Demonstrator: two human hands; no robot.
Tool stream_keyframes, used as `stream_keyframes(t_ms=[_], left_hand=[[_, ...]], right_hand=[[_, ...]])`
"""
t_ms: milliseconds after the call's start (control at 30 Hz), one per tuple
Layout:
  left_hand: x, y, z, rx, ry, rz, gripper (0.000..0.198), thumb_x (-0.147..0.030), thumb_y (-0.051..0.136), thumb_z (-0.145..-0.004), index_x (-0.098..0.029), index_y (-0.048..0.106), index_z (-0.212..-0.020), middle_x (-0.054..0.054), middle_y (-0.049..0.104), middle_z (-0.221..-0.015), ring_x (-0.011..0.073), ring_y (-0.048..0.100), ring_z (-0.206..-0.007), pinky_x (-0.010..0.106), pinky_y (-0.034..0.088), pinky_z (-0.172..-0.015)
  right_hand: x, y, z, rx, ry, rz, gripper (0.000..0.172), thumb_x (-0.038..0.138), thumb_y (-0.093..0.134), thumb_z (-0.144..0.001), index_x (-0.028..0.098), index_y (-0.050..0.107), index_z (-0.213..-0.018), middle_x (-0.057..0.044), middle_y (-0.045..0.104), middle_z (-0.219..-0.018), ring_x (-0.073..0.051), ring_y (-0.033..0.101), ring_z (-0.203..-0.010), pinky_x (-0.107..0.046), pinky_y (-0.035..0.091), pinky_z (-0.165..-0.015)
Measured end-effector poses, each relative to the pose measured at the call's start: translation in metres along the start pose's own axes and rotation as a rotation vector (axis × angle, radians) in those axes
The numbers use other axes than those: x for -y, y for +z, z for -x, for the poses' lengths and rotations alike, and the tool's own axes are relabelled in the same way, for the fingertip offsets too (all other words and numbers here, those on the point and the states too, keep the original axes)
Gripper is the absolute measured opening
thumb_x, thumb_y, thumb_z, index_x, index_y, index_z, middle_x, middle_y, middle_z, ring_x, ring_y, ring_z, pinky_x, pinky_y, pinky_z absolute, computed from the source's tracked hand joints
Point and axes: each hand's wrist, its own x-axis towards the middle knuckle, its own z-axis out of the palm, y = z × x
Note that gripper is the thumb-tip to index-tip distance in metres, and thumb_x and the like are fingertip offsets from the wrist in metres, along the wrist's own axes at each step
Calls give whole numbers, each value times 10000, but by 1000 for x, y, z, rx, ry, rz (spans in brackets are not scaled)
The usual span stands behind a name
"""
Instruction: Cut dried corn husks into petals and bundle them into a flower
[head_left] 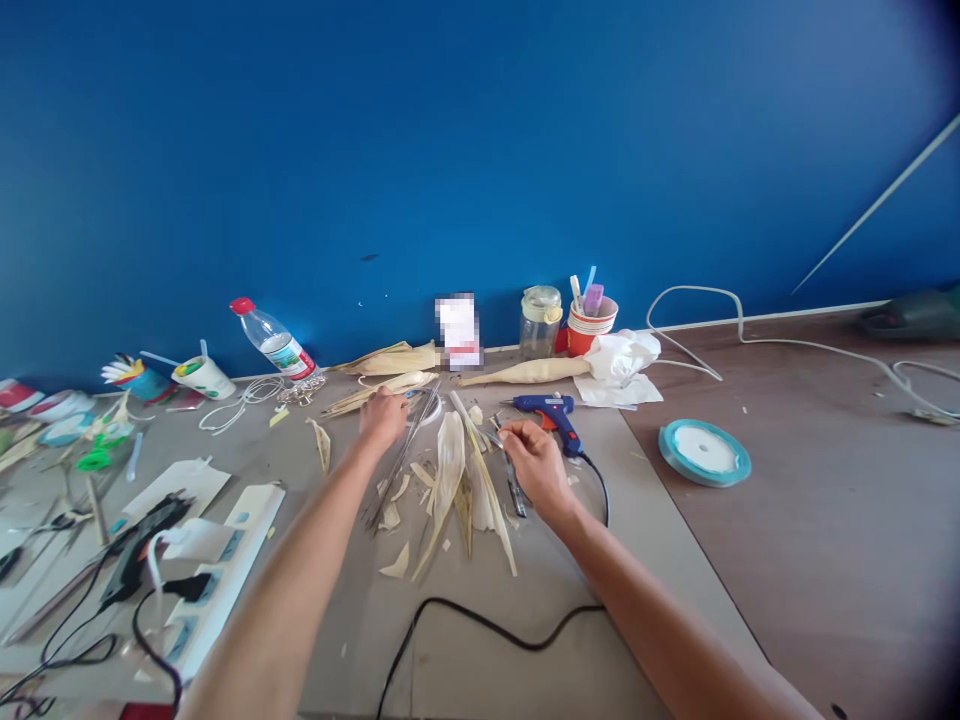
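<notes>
My left hand (pixel 384 415), its fingers curled down, is over the dry corn husks (pixel 405 388) at the back, beside a bundle of thin dark wires (pixel 405 450) and a white ring-shaped roll (pixel 431 408). What its fingertips hold, if anything, is hidden. My right hand (pixel 536 462) is closed in a pinch, and a thin greyish tip (pixel 491 437) sticks out to its left; its kind is unclear. Below its fingers lies a dark, slim tool (pixel 516 490), partly covered. Pale husk strips (pixel 450 465) and small scraps are spread between my hands.
A blue glue gun (pixel 546 408) lies behind my right hand, its black cord (pixel 510 637) looping in front. Along the wall stand a tilted bottle (pixel 281 345), a jar (pixel 540 322) and a red cup (pixel 589 335). A teal ribbon roll (pixel 705 452) lies right, a power strip (pixel 225 580) left.
</notes>
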Motion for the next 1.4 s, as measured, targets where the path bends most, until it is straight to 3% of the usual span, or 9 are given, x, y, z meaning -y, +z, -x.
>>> stream_keyframes(t_ms=[300,500,633,767,867,967,1100,1233,1400], left_hand=[[-8,-1,-13,21,-14,7,148,-243,592,-708,-190,707,-784,144,618,-1058,321,535,-1033,432,386,-902],[-11,-10,-5,-53,-68,154,152,-204,535,-729,-168,676,-686,148,615,-1027,306,531,-1030,417,381,-912],[-13,-24,5,-102,-124,356,177,-247,494,-765,-169,652,-778,100,650,-920,238,591,-894,344,444,-809],[-30,-43,43,-106,-110,667,260,-331,407,-841,-152,574,-930,66,659,-864,150,616,-753,266,475,-681],[-55,-48,90,44,-68,1542,222,-364,615,-733,-169,536,-802,34,635,-813,112,588,-665,248,467,-639],[-79,-41,130,178,-123,1825,241,-323,703,-673,-172,524,-731,-11,597,-707,67,532,-570,210,437,-589],[-96,-21,151,76,-225,1755,242,-344,696,-670,-165,539,-715,-14,600,-676,76,542,-565,218,445,-589],[-99,-10,150,-50,-163,1551,219,-370,640,-721,-169,562,-759,-24,590,-652,99,563,-578,243,472,-615],[-104,-9,146,-64,-41,1442,199,-369,609,-749,-179,551,-735,-22,579,-632,115,569,-577,247,480,-604]], right_hand=[[2,0,1,-3,28,11,219,382,532,-718,165,552,-724,37,433,-572,-104,355,-535,-235,309,-506],[2,-2,1,-7,-7,24,201,368,537,-730,169,559,-711,25,466,-588,-109,379,-547,-237,321,-516],[0,-1,0,-4,-22,20,186,352,539,-731,169,559,-711,22,467,-591,-111,384,-555,-235,325,-514],[3,1,2,28,18,-62,177,350,549,-727,177,534,-696,39,432,-567,-96,346,-522,-226,293,-486],[8,3,6,124,79,-199,186,360,580,-718,183,523,-703,59,403,-546,-82,319,-493,-220,263,-473],[13,4,12,259,99,-345,198,370,618,-709,186,544,-712,60,418,-562,-78,353,-504,-217,300,-506],[20,6,20,393,86,-422,202,388,654,-689,198,588,-705,26,527,-681,-88,437,-575,-229,381,-593],[25,6,21,399,41,-397,214,390,687,-654,192,608,-627,-35,594,-933,-132,538,-777,-250,428,-684],[21,6,18,387,8,-325,211,393,668,-671,203,611,-602,-16,590,-740,-151,543,-805,-269,428,-747]])
